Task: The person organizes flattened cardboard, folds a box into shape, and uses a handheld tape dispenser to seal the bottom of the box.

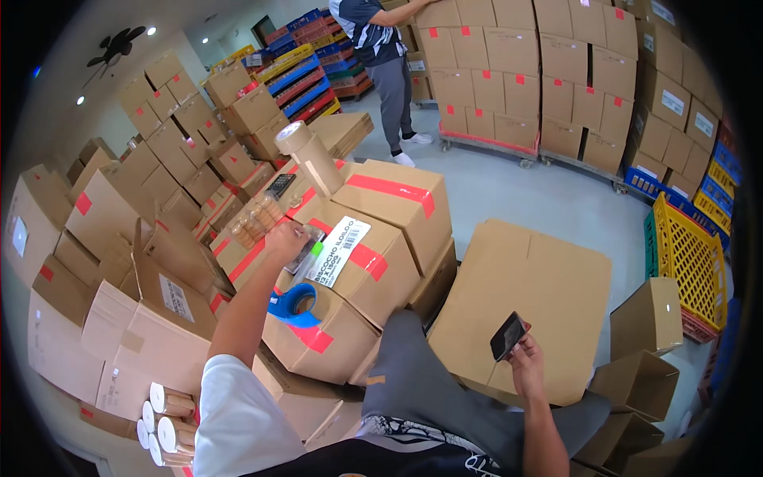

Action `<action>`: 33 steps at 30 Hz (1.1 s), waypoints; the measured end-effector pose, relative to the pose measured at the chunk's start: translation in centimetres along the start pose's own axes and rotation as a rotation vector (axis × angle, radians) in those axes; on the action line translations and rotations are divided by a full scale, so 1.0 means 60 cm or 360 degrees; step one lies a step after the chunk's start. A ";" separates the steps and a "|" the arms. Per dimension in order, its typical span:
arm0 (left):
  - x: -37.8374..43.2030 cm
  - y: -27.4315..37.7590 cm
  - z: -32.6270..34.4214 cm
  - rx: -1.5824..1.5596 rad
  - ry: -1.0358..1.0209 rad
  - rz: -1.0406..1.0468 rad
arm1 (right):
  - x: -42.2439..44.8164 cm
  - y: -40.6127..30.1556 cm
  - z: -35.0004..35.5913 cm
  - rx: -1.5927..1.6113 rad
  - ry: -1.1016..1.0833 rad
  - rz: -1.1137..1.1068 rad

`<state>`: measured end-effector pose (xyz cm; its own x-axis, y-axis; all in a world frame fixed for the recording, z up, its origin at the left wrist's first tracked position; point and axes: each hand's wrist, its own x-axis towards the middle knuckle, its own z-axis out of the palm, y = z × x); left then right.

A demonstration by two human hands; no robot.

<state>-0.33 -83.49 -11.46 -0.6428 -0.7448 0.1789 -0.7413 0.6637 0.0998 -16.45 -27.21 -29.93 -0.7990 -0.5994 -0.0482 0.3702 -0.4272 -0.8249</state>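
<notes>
My right hand holds a dark smartphone above a flat stack of cardboard. On the left, my left hand touches or grips something at a dark item on the taped cartons; its fingers partly hide it. Beside that hand are clear packs of round biscuits, a green-capped item and a white printed label sheet. A blue tape dispenser lies nearer me. Rolls of brown tape stand stacked behind, next to a black calculator.
Cartons are piled at the left, with several white-lidded containers at lower left. A person stands by carton stacks on wheeled dollies. Open boxes and a yellow plastic crate are at the right.
</notes>
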 end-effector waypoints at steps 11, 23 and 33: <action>-0.050 0.083 -0.060 -0.0004 -0.0045 0.0203 | 0.005 0.020 -0.035 0.0163 0.0056 0.0089; -0.055 -0.005 -0.038 0.0095 -0.0093 0.0149 | -0.013 -0.003 -0.030 0.0223 0.0067 0.0001; -0.077 -0.043 -0.032 -0.0191 -0.0404 0.0129 | -0.007 0.011 -0.038 0.0212 0.0051 0.0029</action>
<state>4.91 -81.63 -10.66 -0.7380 -0.6723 -0.0583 -0.6671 0.7139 0.2127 -16.96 -25.73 -31.74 -0.8054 -0.5870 -0.0821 0.4427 -0.5038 -0.7418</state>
